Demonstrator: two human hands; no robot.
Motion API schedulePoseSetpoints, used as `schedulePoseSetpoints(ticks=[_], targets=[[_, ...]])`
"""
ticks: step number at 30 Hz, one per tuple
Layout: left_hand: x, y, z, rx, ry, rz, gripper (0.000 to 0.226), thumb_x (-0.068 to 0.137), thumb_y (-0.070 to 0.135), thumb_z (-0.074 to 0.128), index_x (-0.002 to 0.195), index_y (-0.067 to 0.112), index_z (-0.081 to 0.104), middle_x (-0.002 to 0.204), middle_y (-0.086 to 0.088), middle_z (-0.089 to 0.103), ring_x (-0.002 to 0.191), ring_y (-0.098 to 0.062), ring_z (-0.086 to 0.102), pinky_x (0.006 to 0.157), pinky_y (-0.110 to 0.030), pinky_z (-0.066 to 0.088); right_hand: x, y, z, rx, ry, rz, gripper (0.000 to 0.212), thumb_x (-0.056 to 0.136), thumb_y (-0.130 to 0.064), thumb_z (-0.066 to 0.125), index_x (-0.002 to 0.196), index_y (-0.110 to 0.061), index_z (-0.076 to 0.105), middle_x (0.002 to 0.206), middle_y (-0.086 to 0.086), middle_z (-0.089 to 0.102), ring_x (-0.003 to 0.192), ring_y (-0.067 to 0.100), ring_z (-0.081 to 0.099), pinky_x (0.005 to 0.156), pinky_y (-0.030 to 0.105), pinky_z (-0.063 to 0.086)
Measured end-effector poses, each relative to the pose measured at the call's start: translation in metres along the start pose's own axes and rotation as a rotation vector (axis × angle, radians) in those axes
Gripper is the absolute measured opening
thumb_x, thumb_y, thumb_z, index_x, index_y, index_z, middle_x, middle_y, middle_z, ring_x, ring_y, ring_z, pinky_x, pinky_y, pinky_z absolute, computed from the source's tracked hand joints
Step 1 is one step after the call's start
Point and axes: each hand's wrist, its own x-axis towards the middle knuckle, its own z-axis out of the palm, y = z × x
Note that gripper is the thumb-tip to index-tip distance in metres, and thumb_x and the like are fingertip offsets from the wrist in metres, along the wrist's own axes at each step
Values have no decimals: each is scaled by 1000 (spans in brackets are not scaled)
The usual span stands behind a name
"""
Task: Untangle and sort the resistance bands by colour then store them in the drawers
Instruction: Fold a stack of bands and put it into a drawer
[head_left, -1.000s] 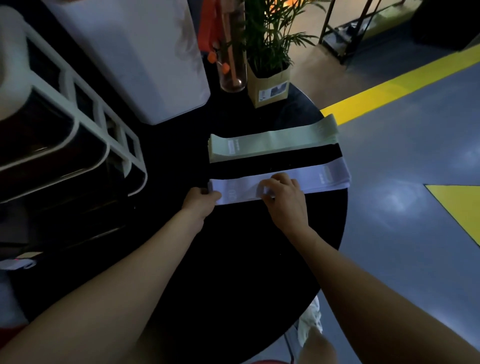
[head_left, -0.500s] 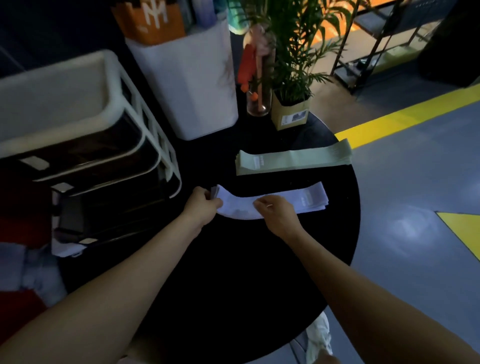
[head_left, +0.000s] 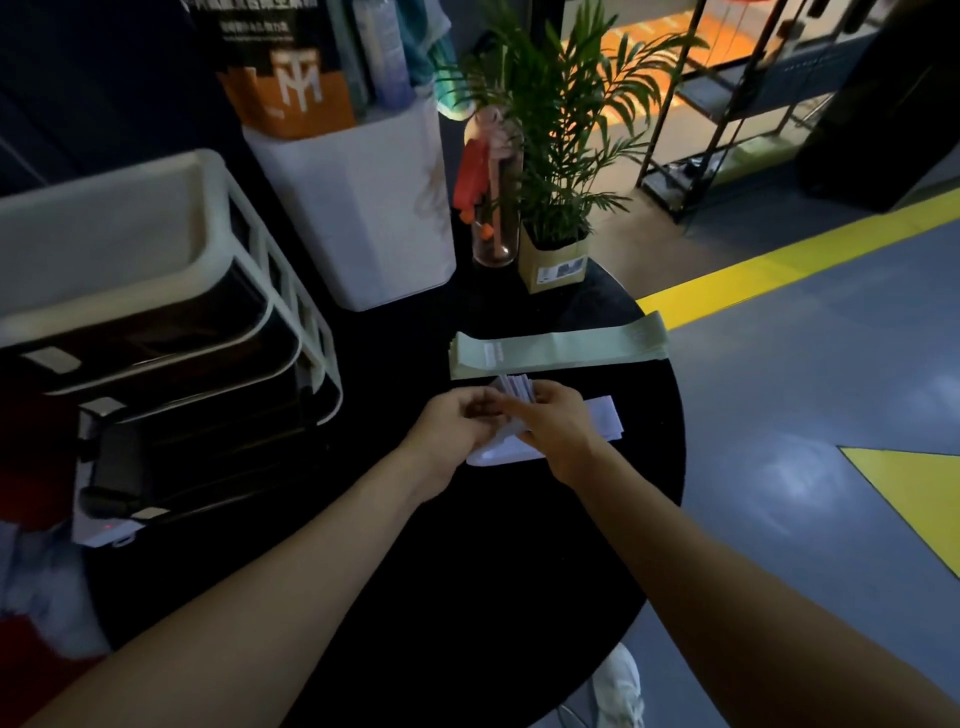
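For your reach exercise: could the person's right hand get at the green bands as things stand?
Probably yes: the green bands lie uncovered just beyond the right hand, though it grips the lilac bands.

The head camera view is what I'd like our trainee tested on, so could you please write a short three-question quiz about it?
1. True or false: the green bands lie flat on the black table, touched by neither hand.
2. Which bands do the left hand and the right hand hold together?
A. the pale lilac bands
B. the green bands
C. none
3. Fill in: the white drawer unit stands to the ____ of the hands.

Key:
1. True.
2. A: the pale lilac bands are being folded between both hands.
3. Left.
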Motion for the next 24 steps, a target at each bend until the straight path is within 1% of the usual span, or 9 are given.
schedulePoseSetpoints(ticks=[2,4,5,7,12,14,18,21,24], targets=[[5,4,8,-29,-26,-14,43,85,-22,42,121,-1,52,106,-13,59,97,-22,59,81,-23,48,4,5,-10,23,29,-21,12,85,-12,68,94,-5,66,90,20,62,83,30,62,76,37,53],[10,4,12,12,12,-1,34,88,-14,47,118,0,55,106,-11,60,97,-21,59,82,-25,48,4,8,-17,-1,41,-49,5,86,-8,65,88,-4,65,83,18,59,74,25,59,66,32,51],[12,1,12,83,68,20,28,90,-8,51,115,2,57,105,-9,60,98,-20,58,84,-27,48,3,9,-19,-38,61,-75,8,86,-8,65,88,0,64,76,16,55,68,23,55,62,30,47],[17,-8,11,269,182,56,20,90,3,57,110,8,58,101,-3,59,97,-17,56,83,-26,45,1,10,-20,-101,126,-136,11,84,-7,68,90,1,62,74,12,53,68,21,51,64,32,43],[34,-35,14,555,292,42,25,89,15,62,112,7,57,107,-5,59,99,-21,57,81,-27,42,-2,13,-34,-190,308,-177,42,81,-12,72,117,-1,52,98,4,54,89,15,53,78,25,42],[39,-43,19,586,316,31,23,88,15,63,109,8,58,108,-6,61,97,-21,58,80,-27,41,-1,19,-41,-217,330,-166,43,82,-14,71,118,-3,51,102,5,56,90,15,53,81,26,43],[46,-48,24,548,352,43,17,84,9,67,99,11,58,96,-2,60,90,-18,57,80,-26,43,4,34,-51,-287,401,-154,37,84,-15,68,117,-7,52,106,6,60,89,15,56,77,25,42],[49,-47,26,533,358,27,19,80,7,70,90,13,55,90,-1,59,83,-16,55,74,-26,41,11,46,-58,-363,473,-163,35,82,-15,67,114,-8,54,107,9,61,101,24,58,85,34,48],[51,-53,26,511,383,-27,29,76,12,76,89,10,50,91,-5,56,83,-20,54,72,-28,39,14,54,-66,-473,510,-129,40,82,-19,68,118,-8,55,117,13,50,114,30,44,94,36,40]])
